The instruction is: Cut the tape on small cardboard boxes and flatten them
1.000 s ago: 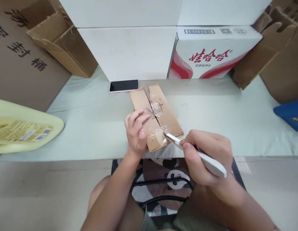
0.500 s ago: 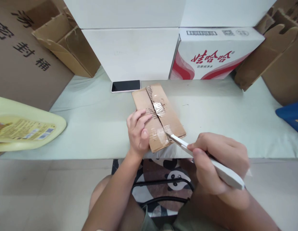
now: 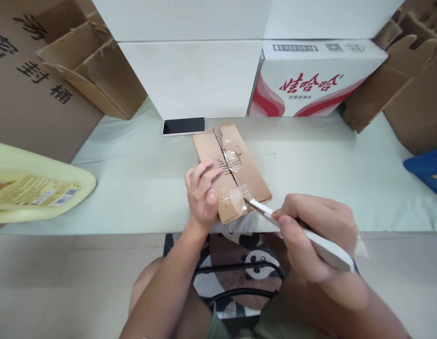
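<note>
A small flat cardboard box (image 3: 251,172) lies tilted on the pale green cloth, with clear tape over a dark seam down its middle. My left hand (image 3: 203,193) grips the box's left side, thumb near the front and fingers over its top. In my right hand (image 3: 315,235) is a white-handled knife (image 3: 327,249), fingers wrapped round it. Its blade tip touches the tape near the front end of the seam.
A phone (image 3: 184,126) lies behind the box, before white cartons (image 3: 193,80). A red-and-white carton (image 3: 310,80) stands back right. At the left is a yellow bottle (image 3: 38,183); at the right, a blue object (image 3: 428,170). Brown cartons (image 3: 94,61) flank both sides.
The knife tip has moved slightly toward me along the tape, and my right hand has shifted a little left. My left hand and the box look nearly the same.
</note>
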`<state>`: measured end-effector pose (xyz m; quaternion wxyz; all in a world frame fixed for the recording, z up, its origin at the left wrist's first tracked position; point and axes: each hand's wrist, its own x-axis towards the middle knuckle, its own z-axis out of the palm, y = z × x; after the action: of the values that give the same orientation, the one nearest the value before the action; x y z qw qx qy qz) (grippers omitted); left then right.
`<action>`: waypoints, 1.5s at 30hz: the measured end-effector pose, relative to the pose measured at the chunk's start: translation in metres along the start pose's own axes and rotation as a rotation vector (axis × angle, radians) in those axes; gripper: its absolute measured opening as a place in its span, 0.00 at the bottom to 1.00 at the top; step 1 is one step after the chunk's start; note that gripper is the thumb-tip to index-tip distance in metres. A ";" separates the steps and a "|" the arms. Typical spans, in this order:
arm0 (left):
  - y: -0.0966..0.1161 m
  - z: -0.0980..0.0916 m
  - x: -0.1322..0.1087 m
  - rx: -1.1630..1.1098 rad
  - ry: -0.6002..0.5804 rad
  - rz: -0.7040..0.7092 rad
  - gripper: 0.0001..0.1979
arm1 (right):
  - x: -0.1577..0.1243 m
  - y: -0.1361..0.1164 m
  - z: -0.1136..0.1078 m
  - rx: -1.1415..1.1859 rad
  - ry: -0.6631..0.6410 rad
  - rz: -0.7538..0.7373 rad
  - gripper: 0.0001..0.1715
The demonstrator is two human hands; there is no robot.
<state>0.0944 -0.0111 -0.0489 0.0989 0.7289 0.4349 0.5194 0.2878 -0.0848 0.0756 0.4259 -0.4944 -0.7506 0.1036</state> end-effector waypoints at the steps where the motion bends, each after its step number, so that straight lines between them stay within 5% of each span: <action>1: 0.000 0.000 0.000 -0.002 0.001 -0.006 0.26 | 0.000 0.001 0.000 0.005 -0.003 0.000 0.16; 45: -0.001 0.001 0.001 -0.019 0.024 0.045 0.23 | -0.006 -0.006 -0.010 0.090 -0.024 0.085 0.15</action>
<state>0.0951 -0.0095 -0.0498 0.0889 0.7312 0.4145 0.5345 0.2923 -0.0957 0.0817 0.4340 -0.5049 -0.7284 0.1613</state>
